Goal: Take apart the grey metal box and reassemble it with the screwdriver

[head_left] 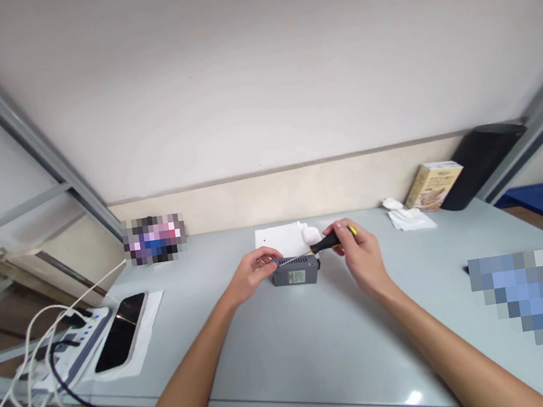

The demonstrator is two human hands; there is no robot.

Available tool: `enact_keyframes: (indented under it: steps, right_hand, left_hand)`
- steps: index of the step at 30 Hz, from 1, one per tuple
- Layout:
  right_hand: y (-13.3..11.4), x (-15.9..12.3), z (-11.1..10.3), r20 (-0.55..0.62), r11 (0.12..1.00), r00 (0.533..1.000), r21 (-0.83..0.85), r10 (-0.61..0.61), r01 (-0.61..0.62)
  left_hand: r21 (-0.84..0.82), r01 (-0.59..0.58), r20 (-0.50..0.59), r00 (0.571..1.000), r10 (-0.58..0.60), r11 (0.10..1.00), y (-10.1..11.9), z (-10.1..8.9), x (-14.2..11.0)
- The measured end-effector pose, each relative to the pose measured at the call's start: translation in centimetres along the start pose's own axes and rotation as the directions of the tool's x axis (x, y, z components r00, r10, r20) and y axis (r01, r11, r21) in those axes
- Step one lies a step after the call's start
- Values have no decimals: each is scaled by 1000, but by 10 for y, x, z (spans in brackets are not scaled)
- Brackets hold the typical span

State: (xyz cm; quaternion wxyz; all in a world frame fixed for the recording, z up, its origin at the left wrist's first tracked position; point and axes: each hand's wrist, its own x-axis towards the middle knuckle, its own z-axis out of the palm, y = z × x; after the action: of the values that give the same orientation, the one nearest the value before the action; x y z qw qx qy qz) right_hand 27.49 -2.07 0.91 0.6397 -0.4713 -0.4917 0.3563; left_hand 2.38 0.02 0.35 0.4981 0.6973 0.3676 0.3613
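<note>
A small dark grey box with rows of vent slots and a pale label stands on the grey table, near the middle of the view. At its left end, the fingers of my left hand are closed on its upper edge. My right hand grips a screwdriver by its black and yellow handle. The thin shaft slants down to the left across the box's top, and its tip lies close to my left fingertips. Whether the tip touches the box I cannot tell.
Behind the box lie white paper and a rounded white object. A phone and a power strip with tangled cables lie left. At the back right are tissues, a carton and a black cylinder. Blurred patches cover other items.
</note>
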Motion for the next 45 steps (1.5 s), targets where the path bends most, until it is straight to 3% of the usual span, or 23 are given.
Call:
enact_keyframes:
  steps: [8, 20, 32, 41, 45]
  right_hand:
    - [0, -5, -1, 15, 998, 1000, -70, 1, 0]
    - [2, -1, 0, -70, 1000, 998, 7, -1, 2]
    - [18, 13, -4, -269, 975, 945, 166, 188, -146]
    - [27, 4, 3, -125, 945, 947, 180, 295, -271]
    - [26, 1, 6, -92, 943, 947, 166, 307, -290]
  left_hand:
    - [-38, 8, 17, 1000, -7, 999, -1, 1, 1]
    - [-28, 72, 42, 997, -71, 997, 6, 4, 1]
    - [93, 20, 93, 995, -29, 995, 8, 0, 0]
    - [75, 127, 53, 990, -131, 989, 5, 10, 1]
    - [77, 120, 38, 992, -123, 990, 3, 12, -1]
